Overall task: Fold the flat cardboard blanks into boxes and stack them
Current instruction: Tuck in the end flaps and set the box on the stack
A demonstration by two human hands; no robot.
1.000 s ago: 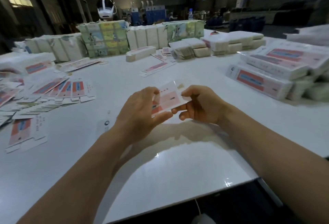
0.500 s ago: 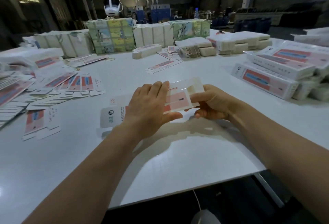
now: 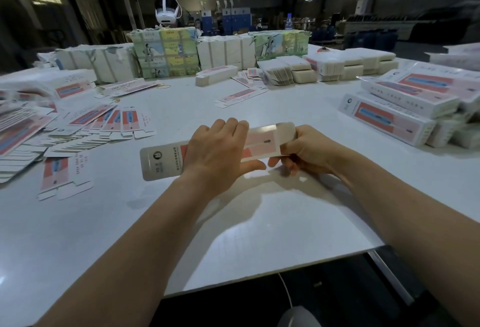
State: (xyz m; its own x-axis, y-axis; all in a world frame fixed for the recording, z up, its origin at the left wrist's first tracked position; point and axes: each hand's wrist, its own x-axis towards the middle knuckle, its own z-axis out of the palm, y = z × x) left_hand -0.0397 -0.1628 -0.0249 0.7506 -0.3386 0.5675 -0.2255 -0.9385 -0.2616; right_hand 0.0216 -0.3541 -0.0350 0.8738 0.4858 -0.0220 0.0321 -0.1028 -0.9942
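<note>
Above the table [image 3: 233, 222], box [image 3: 161, 160] now longer between both hands [image 3: 218, 155].

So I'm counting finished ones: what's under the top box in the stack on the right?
Under the top box lie two more pink-and-white boxes. Anything beneath them is covered.

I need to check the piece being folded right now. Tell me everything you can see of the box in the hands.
The box is a long, narrow piece of white cardboard with a pink-red panel and a grey end bearing a small round logo. It lies roughly level above the table, grey end to the left. The left hand grips its middle from above; the right hand holds its right end, where a pale flap sticks up. Whether it is fully formed is unclear.
</note>
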